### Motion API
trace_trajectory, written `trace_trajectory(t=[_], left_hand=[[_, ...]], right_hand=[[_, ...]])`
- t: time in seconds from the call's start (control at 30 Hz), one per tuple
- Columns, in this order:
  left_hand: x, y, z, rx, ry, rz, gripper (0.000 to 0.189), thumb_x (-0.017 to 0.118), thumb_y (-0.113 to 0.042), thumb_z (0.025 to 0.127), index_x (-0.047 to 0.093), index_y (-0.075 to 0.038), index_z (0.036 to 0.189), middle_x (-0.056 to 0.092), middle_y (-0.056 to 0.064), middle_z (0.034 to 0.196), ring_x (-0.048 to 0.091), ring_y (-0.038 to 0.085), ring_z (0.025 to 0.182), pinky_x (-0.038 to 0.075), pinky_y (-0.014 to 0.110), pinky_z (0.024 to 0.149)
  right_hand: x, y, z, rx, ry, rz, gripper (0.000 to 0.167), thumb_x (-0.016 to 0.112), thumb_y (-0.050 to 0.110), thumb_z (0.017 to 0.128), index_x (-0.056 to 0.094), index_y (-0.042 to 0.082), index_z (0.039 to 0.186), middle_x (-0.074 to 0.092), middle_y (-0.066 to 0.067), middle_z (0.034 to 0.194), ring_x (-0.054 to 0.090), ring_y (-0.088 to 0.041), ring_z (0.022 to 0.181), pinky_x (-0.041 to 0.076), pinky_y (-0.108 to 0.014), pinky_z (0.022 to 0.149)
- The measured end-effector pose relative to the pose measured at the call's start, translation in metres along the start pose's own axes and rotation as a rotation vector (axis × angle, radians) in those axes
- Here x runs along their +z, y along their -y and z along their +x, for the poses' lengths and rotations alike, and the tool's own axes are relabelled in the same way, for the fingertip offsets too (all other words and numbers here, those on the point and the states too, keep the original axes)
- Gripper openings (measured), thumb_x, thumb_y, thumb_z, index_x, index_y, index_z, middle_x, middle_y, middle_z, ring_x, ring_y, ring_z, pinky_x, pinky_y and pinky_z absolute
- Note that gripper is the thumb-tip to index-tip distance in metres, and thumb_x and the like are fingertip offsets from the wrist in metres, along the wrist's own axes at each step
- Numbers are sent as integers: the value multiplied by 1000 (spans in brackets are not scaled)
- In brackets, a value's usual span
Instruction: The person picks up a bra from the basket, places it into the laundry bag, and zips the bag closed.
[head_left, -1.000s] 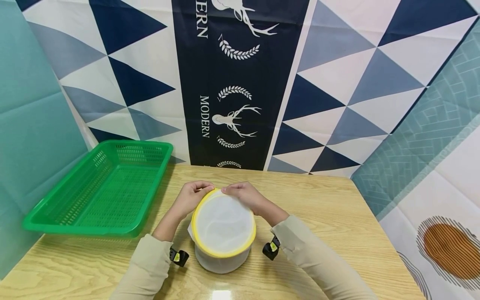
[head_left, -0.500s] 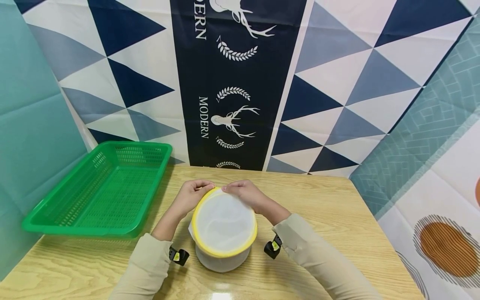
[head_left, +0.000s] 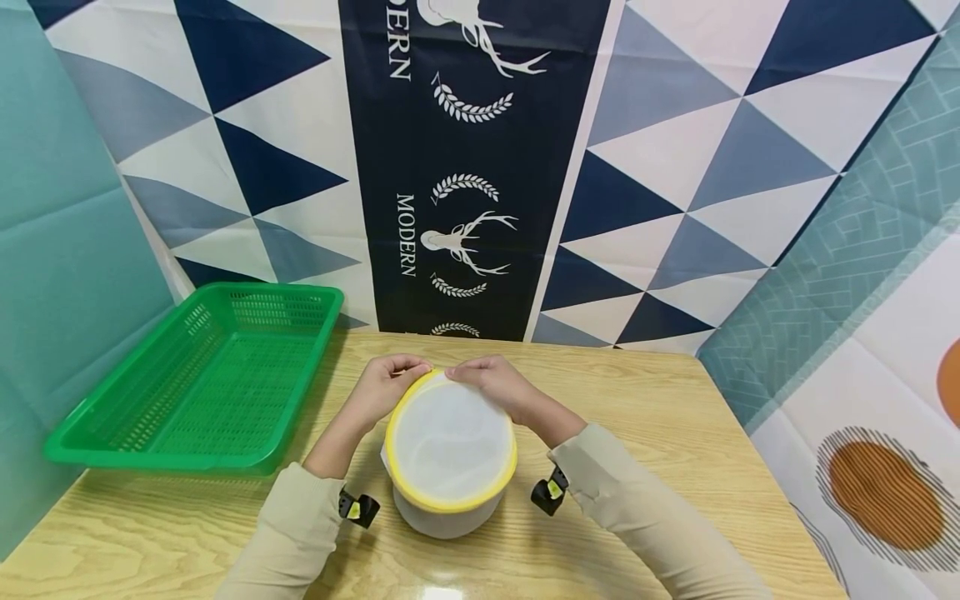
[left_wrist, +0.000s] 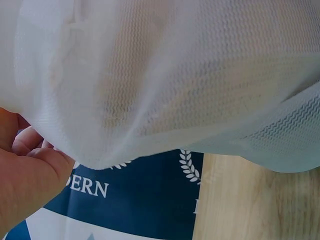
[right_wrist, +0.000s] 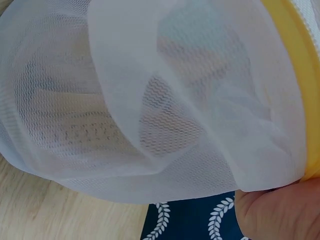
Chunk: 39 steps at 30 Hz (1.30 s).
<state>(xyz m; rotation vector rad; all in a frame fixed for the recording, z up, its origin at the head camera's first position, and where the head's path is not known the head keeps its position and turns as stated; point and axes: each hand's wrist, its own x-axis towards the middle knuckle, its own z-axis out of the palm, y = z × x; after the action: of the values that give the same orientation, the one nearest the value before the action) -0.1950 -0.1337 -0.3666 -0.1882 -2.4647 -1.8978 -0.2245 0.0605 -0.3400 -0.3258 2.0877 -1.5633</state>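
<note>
Pinching a white mesh bag (head_left: 451, 442) by its yellow rim (head_left: 447, 507).
Left hand (head_left: 382, 392) is clamped on the rim near eleven o'clock, right hand (head_left: 501, 390) likewise near twelve; the bag rests on a wooden table (head_left: 637, 417), with a green basket (head_left: 225, 392) between nine and ten o'clock of it.

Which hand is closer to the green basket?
Left. The left hand is just right of the green basket, not touching it; the right hand is farther right, both at the yellow-rimmed mesh bag.
</note>
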Motion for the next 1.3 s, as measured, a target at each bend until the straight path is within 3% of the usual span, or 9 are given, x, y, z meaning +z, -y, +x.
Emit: trace_trajectory(t=[0.6,1.3], left_hand=[[0,-16,0,-36,-7,40,25,56,-19,94,67,0,105,67,16,106,64,10,77,54,25,67],[-2,-27,0,-16,-9,95,24,55,-19,95,67,-1,106,66,15,105,64,12,81,55,26,70]], right_hand=[[-3,11,-7,34,-5,13,38,59,30,91,64,2,117,69,-1,80,66,-11,63,56,-27,58],[-6,19,-12,11,30,26,35,57,29,93,64,3,115,69,-4,83,67,-12,64,56,-28,59]])
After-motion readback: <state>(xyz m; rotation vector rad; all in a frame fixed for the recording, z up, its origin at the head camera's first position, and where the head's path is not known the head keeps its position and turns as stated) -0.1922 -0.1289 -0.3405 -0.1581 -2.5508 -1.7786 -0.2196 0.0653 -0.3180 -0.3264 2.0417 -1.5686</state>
